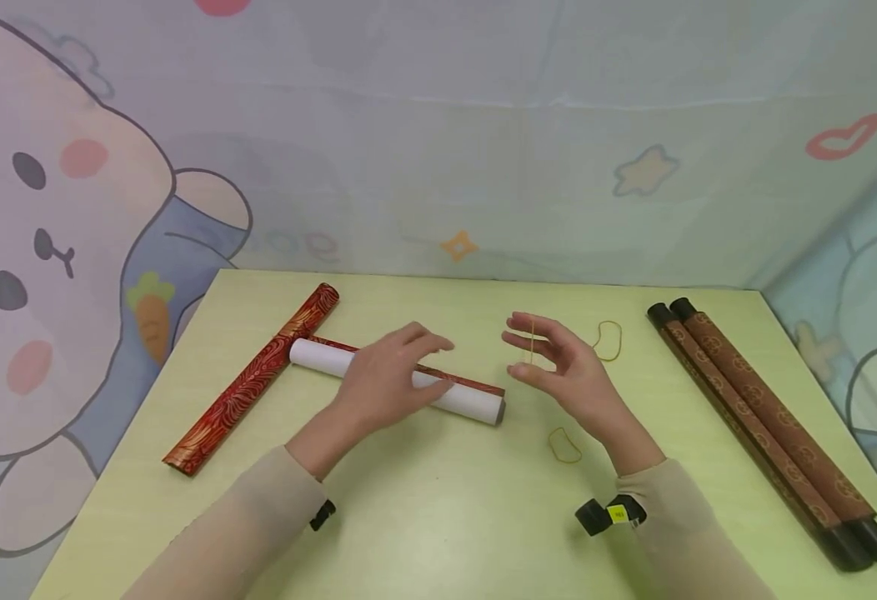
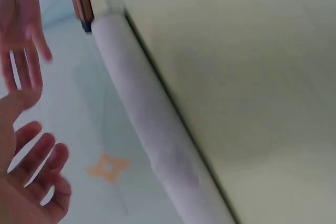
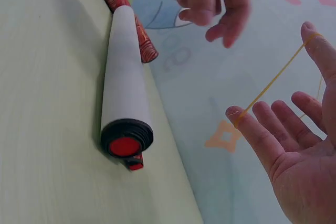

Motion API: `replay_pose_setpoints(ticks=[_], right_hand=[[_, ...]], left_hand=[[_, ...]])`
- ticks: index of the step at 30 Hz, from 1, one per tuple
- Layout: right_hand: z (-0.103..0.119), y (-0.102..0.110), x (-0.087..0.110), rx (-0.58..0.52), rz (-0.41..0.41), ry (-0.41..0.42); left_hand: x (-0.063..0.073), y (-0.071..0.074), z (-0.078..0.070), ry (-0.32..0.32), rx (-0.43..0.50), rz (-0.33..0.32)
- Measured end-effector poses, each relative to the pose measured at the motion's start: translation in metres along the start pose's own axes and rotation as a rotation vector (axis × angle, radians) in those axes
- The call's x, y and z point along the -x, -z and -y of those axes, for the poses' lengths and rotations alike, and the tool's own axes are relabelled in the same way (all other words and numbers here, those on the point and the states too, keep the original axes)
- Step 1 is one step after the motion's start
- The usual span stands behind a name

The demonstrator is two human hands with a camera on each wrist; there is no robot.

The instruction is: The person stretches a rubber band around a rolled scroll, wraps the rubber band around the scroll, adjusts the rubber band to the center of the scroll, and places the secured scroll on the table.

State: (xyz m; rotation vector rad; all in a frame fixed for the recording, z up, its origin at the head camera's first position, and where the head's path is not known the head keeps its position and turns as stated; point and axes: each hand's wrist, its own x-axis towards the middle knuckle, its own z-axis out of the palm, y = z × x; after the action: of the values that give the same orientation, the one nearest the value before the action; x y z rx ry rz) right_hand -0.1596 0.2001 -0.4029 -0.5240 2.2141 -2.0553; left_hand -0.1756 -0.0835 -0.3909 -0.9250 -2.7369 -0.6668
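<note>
My right hand (image 1: 577,383) is raised just past the right end of a white paper roll (image 1: 476,405), thumb and fingers spread. A thin yellow rubber band (image 3: 273,83) is stretched between the thumb and a finger. Over the middle of the roll hovers my left hand (image 1: 382,375), its fingers loosely bent and holding nothing. In the right wrist view the roll's near end shows dark wound layers around a red centre. A red-and-gold patterned strip (image 1: 483,386) shows along the roll's far side.
A red-and-gold patterned roll (image 1: 239,400) lies slanted at the left, by the white roll's left end. Two yellow rubber bands lie on the table near my right hand. Two brown patterned rolls with black ends (image 1: 757,400) lie along the right edge. A printed cloth hangs behind.
</note>
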Motion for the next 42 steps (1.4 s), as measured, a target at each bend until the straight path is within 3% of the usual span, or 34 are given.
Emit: replay_pose_setpoints(ticks=[7, 13, 22, 27, 32, 42], right_hand=[[0.001, 0.009, 0.003, 0.078, 0.039, -0.046], [0.001, 0.011, 0.006, 0.101, 0.04, -0.074], [-0.002, 0.01, 0.008, 0.114, 0.063, -0.064], [-0.004, 0.011, 0.01, 0.114, 0.061, -0.078], [-0.007, 0.011, 0.011, 0.115, 0.066, -0.071], [-0.01, 0.01, 0.012, 0.123, 0.072, -0.079]], left_hand=[[-0.003, 0.036, 0.049, 0.055, -0.148, 0.375], [-0.009, 0.041, 0.066, 0.099, -0.204, 0.544], [-0.025, 0.021, 0.063, 0.106, -0.18, 0.628], [-0.031, 0.011, 0.065, 0.148, -0.177, 0.671], [-0.032, 0.003, 0.069, 0.162, -0.173, 0.673], [-0.032, 0.002, 0.069, 0.117, -0.184, 0.636]])
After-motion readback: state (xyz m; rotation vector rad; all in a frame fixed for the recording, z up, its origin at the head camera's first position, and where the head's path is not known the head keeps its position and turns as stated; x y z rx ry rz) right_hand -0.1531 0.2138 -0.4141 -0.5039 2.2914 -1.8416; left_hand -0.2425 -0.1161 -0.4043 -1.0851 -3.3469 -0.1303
